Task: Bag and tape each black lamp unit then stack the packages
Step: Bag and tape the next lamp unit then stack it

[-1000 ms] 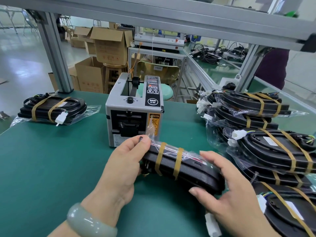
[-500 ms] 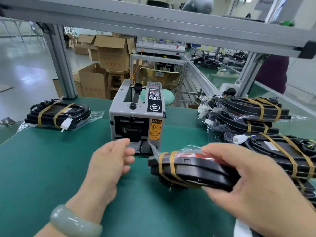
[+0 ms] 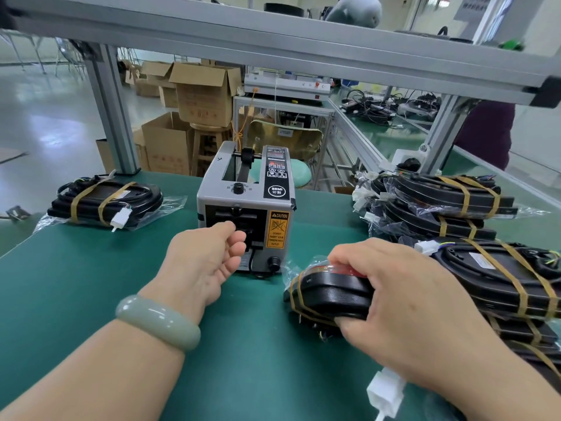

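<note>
A black lamp unit (image 3: 331, 296) of matte moulded plastic, rounded at the end and edged with a red strip on top, is seen wrapped in a crinkled clear bag and bound near its left end by two tan tape bands. It is held low over the green table mat (image 3: 91, 284), just front-right of the tape dispenser (image 3: 243, 208), a boxy grey metal case with a black panel and an orange caution label. A stack of packages (image 3: 449, 202), glossy with film and crossed by tan bands, is piled just to the right. A lone package (image 3: 103, 202) lies well apart at the far left.

The right hand (image 3: 403, 308) is wrapped over the unit's right end, fingers curled across the top and thumb tucked beneath. The left hand (image 3: 206, 259), with a smooth pale-green bangle (image 3: 158, 322) on its wrist, is stretched to the dispenser's outlet with fingers loosely curled. Whether any tape is pinched there cannot be told.
</note>
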Motion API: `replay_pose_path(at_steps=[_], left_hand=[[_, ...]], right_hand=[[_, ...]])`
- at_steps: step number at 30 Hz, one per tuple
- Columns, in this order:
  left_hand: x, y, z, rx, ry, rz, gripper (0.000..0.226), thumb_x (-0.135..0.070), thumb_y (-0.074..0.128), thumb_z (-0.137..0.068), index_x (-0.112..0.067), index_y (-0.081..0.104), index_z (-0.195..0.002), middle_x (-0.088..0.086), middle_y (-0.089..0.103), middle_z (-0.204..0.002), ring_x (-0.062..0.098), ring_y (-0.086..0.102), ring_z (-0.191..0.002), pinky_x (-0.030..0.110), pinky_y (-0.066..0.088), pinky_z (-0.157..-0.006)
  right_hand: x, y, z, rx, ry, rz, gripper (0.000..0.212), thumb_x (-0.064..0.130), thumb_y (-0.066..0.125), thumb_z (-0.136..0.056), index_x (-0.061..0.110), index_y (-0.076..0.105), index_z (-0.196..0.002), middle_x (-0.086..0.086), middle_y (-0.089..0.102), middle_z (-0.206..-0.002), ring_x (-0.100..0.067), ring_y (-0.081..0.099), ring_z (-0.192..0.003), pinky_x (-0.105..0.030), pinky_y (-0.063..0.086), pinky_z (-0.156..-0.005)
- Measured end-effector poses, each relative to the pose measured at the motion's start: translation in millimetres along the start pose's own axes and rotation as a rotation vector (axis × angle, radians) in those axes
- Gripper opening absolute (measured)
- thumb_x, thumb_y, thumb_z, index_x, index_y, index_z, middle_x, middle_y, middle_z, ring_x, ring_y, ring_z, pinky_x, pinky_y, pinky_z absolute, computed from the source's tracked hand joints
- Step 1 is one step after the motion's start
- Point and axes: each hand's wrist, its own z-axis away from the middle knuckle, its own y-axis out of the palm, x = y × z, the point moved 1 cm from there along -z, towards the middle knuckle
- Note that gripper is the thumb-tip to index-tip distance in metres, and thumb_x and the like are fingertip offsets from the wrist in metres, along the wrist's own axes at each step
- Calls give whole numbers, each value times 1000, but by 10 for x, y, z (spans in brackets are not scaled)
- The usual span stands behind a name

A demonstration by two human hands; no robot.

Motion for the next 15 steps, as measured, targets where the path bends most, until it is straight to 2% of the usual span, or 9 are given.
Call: replay_pose_path(at_steps=[11, 15], left_hand=[[20, 19, -43, -54, 38, 46, 7, -15, 63, -86, -16, 62, -79, -7, 63, -48, 0, 54, -36, 12, 40, -36], [49, 35, -40, -92, 87, 44, 5, -15, 65, -84, -20, 65, -81, -5, 63, -58, -1, 52, -36, 12, 40, -37]], right_hand=[[-11, 8, 24, -4, 17, 29, 39, 39, 62, -57, 37, 53, -95, 14, 56, -84, -18, 54, -79, -35, 47, -71], [-14, 15, 29, -16, 18, 26, 38, 39, 60, -58, 37, 53, -95, 14, 56, -83, -19, 54, -79, -35, 47, -70]])
